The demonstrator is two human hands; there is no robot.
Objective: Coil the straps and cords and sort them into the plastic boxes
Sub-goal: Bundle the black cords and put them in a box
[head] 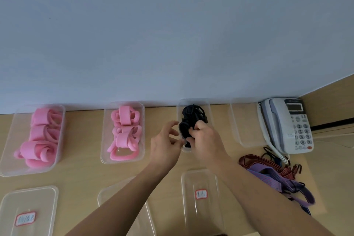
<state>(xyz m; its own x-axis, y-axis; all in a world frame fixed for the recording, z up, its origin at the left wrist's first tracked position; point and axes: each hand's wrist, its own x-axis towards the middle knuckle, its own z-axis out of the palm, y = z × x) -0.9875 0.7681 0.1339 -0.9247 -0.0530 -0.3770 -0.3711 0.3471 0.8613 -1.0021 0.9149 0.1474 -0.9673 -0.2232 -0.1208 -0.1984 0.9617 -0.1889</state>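
1. Pressing a coiled black strap down into the third clear box of the back row, right of frame centre, looks like the step in hand; another black bundle already lies in the far end of that box.
2. The right hand has its fingers curled closed on the black strap. The left hand hovers just beside the box with fingers spread and holding nothing.
3. Two boxes at upper left and centre-left, the left pink box and the middle pink box, already hold coiled pink straps, so that sorting seems done.
4. A tangled pile of purple and red cords lies loose at lower right, near the telephone, and the empty box beside the phone awaits contents.
5. Next, I judge, the right hand must let go without the coil springing open, then both hands turn to the loose pile.
6. Lids lie along the bottom of the frame.
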